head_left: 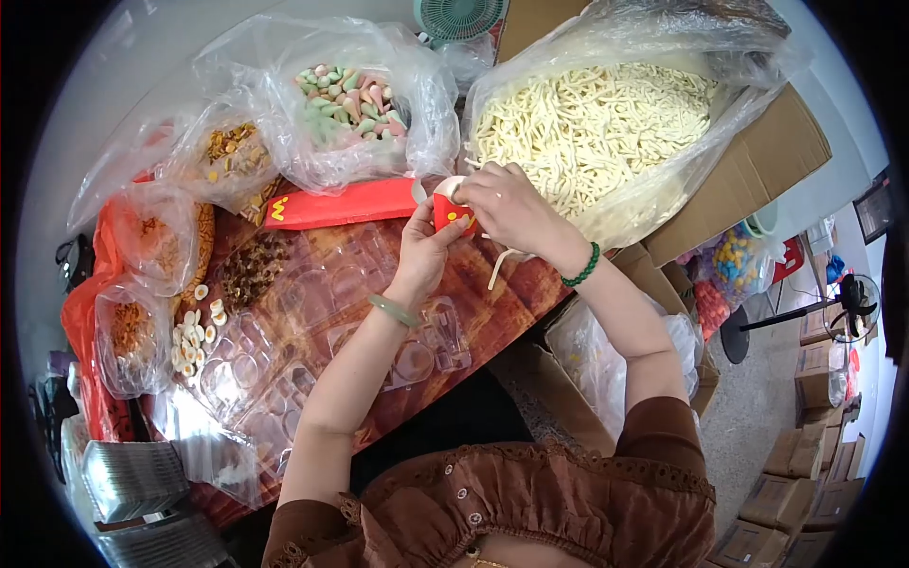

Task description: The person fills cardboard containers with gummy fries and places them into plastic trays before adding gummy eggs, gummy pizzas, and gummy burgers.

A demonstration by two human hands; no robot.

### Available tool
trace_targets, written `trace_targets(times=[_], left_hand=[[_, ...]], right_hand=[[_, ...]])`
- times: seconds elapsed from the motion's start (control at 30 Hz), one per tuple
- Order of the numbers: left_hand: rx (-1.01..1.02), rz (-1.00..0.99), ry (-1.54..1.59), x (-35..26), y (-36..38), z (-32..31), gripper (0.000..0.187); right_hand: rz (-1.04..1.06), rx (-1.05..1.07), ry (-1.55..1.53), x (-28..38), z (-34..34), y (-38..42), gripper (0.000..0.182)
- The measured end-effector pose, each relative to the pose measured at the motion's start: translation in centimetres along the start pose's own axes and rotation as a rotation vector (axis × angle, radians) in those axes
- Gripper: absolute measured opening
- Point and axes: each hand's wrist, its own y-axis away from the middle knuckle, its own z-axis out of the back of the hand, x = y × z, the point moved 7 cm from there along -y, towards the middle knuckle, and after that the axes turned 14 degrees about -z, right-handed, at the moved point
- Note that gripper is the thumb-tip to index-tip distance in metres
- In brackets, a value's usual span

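Note:
My left hand [424, 248] holds a small red carton with a yellow mark [452, 214] from below. Over the carton's top sits my right hand [507, 204], fingers closed at the opening; what they pinch is hidden. A pale foam stick [498, 265] hangs just under that hand. Behind both hands a big clear bag of pale foam sticks [597, 118] lies in an open cardboard box [767, 151]. A flat stack of red cartons [341, 204] lies left of the hands.
Clear plastic trays [312, 322] cover the brown table. Bags of small coloured pieces [352, 99], brown bits [232, 151] and white rounds [189, 341] sit at the left. Cardboard boxes [814, 454] and a fan [852, 298] stand at the right.

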Motion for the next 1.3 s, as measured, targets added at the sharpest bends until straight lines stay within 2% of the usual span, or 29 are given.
trace_targets(times=[0.07, 0.27, 0.33, 0.4, 0.47, 0.53, 0.57, 0.7, 0.87, 0.9, 0.93, 1.0, 1.03, 1.07, 1.13, 1.17, 1.23, 1.3], left_hand=[[-0.010, -0.038, -0.027, -0.7, 0.2, 0.9, 0.040], [-0.052, -0.045, -0.019, -3.8, 1.9, 3.4, 0.041], [-0.083, -0.033, -0.015, -5.0, 2.5, 4.2, 0.041], [-0.098, -0.072, 0.012, -6.5, 3.3, 5.4, 0.040], [-0.100, -0.149, -0.074, -8.4, 3.8, 6.7, 0.039], [-0.123, -0.134, -0.065, -10.4, 5.0, 6.6, 0.039], [-0.135, -0.142, -0.074, -11.0, 5.4, 6.8, 0.039], [-0.156, -0.225, -0.122, -12.6, 6.2, 8.6, 0.038], [-0.239, -0.202, -0.101, -13.9, 7.1, 10.7, 0.039], [-0.224, -0.168, -0.092, -14.1, 7.1, 11.3, 0.052], [-0.234, -0.162, -0.090, -14.4, 7.5, 12.0, 0.052], [-0.140, -0.224, -0.631, -16.3, 7.9, 13.0, 0.068], [-0.030, -0.347, -0.751, -17.4, 8.0, 13.0, 0.087], [-0.029, -0.348, -0.749, -17.9, 8.4, 13.9, 0.087], [0.038, -0.256, -1.227, -19.4, 9.3, 13.5, 0.097], [0.037, -0.256, -1.229, -19.4, 9.4, 14.2, 0.097], [0.109, -0.289, -1.625, -18.8, 9.4, 15.2, 0.107], [0.114, -0.246, -1.610, -18.2, 9.1, 16.0, 0.108]], right_hand=[[-0.065, 0.193, 0.144, 0.5, -1.5, -0.2, 0.014], [-0.040, 0.313, -0.053, 2.8, -3.9, -1.7, 0.015], [-0.002, 0.321, -0.101, 4.1, -5.3, -2.3, 0.017], [0.037, 0.111, -0.188, 5.9, -4.8, -3.2, 0.018], [0.029, 0.098, -0.133, 7.6, -5.0, -3.9, 0.022], [0.177, -0.069, -0.029, 10.1, -4.3, -4.2, 0.027], [0.178, 0.037, -0.001, 10.6, -5.1, -4.6, 0.032], [0.294, 0.041, 0.013, 12.4, -7.2, -5.0, 0.030], [0.243, 0.183, -0.122, 13.9, -9.8, -5.9, 0.018], [0.213, 0.162, -0.178, 14.4, -10.0, -6.3, 0.014], [0.210, 0.172, -0.184, 14.6, -10.7, -6.5, 0.014], [0.044, 0.367, -0.204, 13.8, -13.3, -7.3, 0.017], [0.044, 0.368, -0.202, 13.8, -14.2, -7.5, 0.017], [-0.027, 0.438, -0.219, 13.3, -15.9, -7.5, 0.020], [-0.110, 0.595, -0.223, 13.0, -19.2, -7.4, 0.026], [-0.109, 0.595, -0.224, 13.1, -20.5, -7.4, 0.026], [-0.145, 0.628, -0.178, 13.4, -22.9, -7.3, 0.026], [-0.145, 0.648, -0.136, 13.8, -23.9, -7.3, 0.025]])
